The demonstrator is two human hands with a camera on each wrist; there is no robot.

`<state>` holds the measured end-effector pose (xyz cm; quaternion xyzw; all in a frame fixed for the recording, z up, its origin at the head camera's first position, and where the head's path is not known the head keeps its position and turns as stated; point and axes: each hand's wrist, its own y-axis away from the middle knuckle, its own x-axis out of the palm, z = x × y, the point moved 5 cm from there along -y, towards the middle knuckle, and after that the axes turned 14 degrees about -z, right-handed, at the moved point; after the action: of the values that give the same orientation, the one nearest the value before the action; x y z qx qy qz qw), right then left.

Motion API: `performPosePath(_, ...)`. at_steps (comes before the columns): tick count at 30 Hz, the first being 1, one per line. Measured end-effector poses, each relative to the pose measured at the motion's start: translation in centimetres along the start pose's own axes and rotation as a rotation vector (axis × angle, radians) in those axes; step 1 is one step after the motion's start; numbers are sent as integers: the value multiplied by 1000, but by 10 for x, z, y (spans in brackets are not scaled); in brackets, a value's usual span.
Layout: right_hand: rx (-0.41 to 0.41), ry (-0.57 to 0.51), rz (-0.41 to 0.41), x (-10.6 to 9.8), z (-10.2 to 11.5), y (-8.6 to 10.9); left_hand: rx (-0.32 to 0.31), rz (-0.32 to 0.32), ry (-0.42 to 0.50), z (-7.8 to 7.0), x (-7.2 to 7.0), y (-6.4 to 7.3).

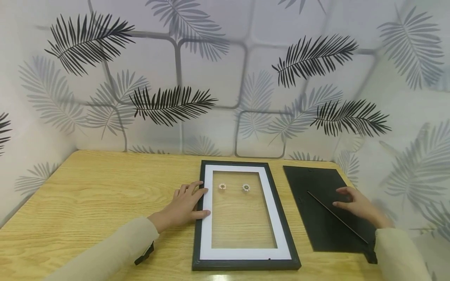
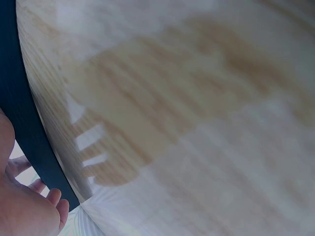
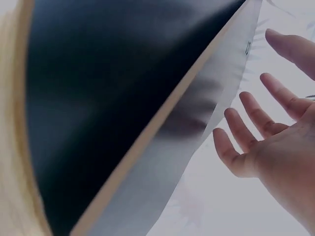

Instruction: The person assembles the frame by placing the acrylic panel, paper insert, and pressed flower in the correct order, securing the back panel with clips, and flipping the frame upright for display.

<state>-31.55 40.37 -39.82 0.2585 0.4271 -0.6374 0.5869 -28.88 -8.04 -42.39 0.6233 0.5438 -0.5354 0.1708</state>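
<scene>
A black picture frame (image 1: pixel 244 264) with a white mat (image 1: pixel 242 253) lies flat, wood grain showing through its middle. Two small daisy-like flowers, a left flower (image 1: pixel 222 186) and a right flower (image 1: pixel 246 187), sit in the upper part of that window. My left hand (image 1: pixel 184 205) rests on the frame's left side, thumb and fingertips reaching over the black border. To the right lies a black backing board (image 1: pixel 299 207) with a slanted stand leg (image 1: pixel 337 217). Over that board is my right hand (image 1: pixel 360 207), holding nothing; the right wrist view shows its fingers (image 3: pixel 251 113) spread.
The light wooden table (image 1: pixel 105 187) carries everything and meets a leaf-patterned wall covering (image 1: pixel 211 78) at its back edge. The backing board lies close to the table's right edge.
</scene>
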Motion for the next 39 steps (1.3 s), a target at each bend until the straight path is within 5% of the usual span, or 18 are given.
performPosePath(7,20,78,15,-5,-11,7,3,3,8,-2,-1,0)
performPosePath(19,162,107,163,-3,-18,16,20,-6,13,-2,-1,-1)
performPosePath(31,129,185,202,2,-13,19,8,-5,-2,1,2,0)
performPosePath(39,43,216,112,2,-16,18,6,1,-3,2,2,0)
